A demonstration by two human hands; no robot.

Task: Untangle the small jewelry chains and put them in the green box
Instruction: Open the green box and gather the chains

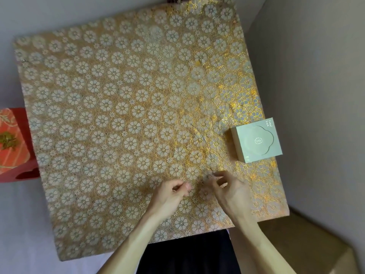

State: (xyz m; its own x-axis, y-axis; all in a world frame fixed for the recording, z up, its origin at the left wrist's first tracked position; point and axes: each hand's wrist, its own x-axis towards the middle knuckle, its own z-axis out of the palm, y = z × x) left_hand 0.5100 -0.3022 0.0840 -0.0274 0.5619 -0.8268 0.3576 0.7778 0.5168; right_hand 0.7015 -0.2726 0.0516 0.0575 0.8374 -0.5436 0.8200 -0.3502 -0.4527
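Head view: both my grips work low over the near right part of the worktop (pixel 102 107), which is covered in a gold cloth printed with pale flowers. My left grip (pixel 172 192) has its fingers curled in, thumb and forefinger pressed tip to tip in a pinch. My right grip (pixel 227 189) sits just beside it, palm turned towards me, its fingertips (pixel 214 177) likewise pinched together. The chains (pixel 209 175) are at those right fingertips, a small pale tangle; they are so fine against the pattern that I cannot tell how many strands there are, nor follow the run across to my left pinch. The green box (pixel 256 141) stands beyond my right grip and further right, near it but apart, lid on, at the worktop's right edge. Well off beyond my left grip, a red box (pixel 13 147) pokes out from the far left edge. A cardboard box (pixel 308 246) sits below and right of my right forearm.
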